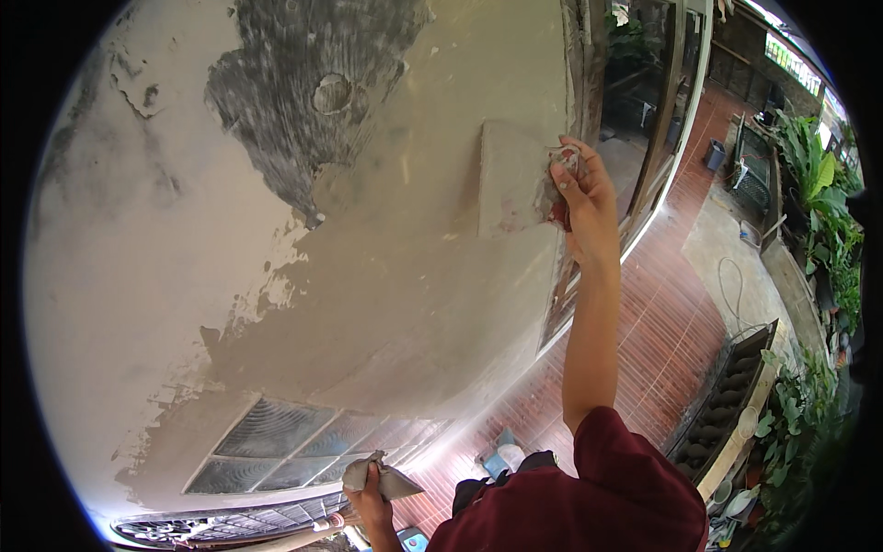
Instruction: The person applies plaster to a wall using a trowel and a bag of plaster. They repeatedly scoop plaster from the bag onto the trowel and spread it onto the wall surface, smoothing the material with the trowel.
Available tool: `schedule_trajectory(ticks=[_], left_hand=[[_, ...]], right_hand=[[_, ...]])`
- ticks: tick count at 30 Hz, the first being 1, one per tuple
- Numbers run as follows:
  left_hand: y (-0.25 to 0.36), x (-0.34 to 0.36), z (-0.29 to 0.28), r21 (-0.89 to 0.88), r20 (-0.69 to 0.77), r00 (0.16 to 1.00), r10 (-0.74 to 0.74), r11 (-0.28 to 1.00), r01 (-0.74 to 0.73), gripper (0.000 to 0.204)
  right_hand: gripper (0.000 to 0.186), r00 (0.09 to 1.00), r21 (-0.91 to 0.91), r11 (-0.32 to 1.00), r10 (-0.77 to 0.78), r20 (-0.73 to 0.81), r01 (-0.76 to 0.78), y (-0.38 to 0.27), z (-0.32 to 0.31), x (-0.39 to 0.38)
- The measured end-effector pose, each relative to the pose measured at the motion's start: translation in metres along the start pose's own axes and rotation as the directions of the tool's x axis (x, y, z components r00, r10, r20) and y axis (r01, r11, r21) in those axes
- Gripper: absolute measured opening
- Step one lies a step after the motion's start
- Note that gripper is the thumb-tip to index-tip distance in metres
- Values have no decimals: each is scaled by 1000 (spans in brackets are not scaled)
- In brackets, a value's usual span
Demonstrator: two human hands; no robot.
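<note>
My right hand (593, 193) is raised at the right of the wall, closed round the smeared handle of a wide putty knife (513, 179). The knife's flat, rectangular blade lies against the wall or very close to it and is coated in grey filler. Low down, my left hand (370, 506) grips a smaller grey scraper (395, 483), which carries a lump of filler. Fresh grey-beige filler (405, 304) covers much of the wall (129, 267), with a ragged edge toward the paler left part. Above it is a dark, scratched patch (308, 87) with a round mark.
Right of the wall stands a wood-framed glass window (635, 101). A paned window (285, 446) lies below. Red tiled floor (635, 313) runs along the house. Buckets (504, 455) stand near the wall's foot. Roof tiles (727, 396) and plants (819, 184) line the right.
</note>
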State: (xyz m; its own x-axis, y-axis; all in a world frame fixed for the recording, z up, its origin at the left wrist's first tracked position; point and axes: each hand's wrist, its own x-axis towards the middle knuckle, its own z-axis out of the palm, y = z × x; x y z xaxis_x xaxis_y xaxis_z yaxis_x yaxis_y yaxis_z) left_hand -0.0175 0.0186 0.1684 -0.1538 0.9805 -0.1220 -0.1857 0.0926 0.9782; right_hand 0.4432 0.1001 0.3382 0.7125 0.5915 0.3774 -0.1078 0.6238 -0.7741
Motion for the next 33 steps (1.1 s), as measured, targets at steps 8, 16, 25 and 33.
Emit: schedule_trajectory(ticks=[8,16,25,33], left_hand=[[3,1,7,-25,-55,998,7,1000,-9,11],[0,0,12,-34,-20,1000,-4,999,4,11],[-8,-3,18,-62,0,1000,-1,998,1,14],[-9,-7,13,-59,29,1000,9,998,-8,12]], right_hand=[[38,999,65,998,17,40,-20,0,7,-1],[39,999,105,993,53,-11,-51,-2,2,-6],[40,996,-23,999,-33,88,35,-1,6,-1],[41,982,274,960,10,188,-62,1,13,2]])
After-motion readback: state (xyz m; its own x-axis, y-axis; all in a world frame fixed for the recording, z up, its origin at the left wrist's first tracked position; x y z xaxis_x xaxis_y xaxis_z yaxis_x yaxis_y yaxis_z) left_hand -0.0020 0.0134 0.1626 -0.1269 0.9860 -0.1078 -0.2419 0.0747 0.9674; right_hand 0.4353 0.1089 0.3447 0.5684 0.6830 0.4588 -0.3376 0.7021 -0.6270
